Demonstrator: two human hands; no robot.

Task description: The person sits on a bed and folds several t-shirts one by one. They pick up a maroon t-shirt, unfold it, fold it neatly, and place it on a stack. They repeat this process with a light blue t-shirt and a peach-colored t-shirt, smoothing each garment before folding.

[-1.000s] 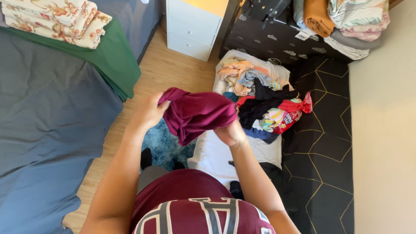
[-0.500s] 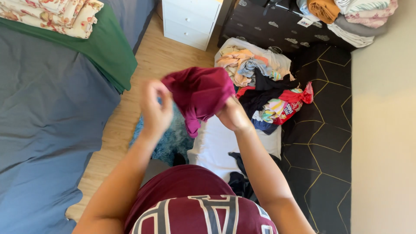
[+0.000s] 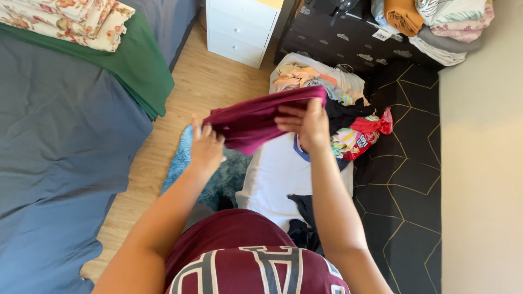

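I held a maroon cloth garment (image 3: 256,120) stretched in the air between both hands, above a heap of mixed clothes (image 3: 327,109) on the floor. My left hand (image 3: 206,148) pinched its lower end; my right hand (image 3: 308,122) gripped the upper edge, fingers closed over the cloth.

Both arms raised forward; left hand (image 3: 206,148) and right hand (image 3: 306,126) gripping.
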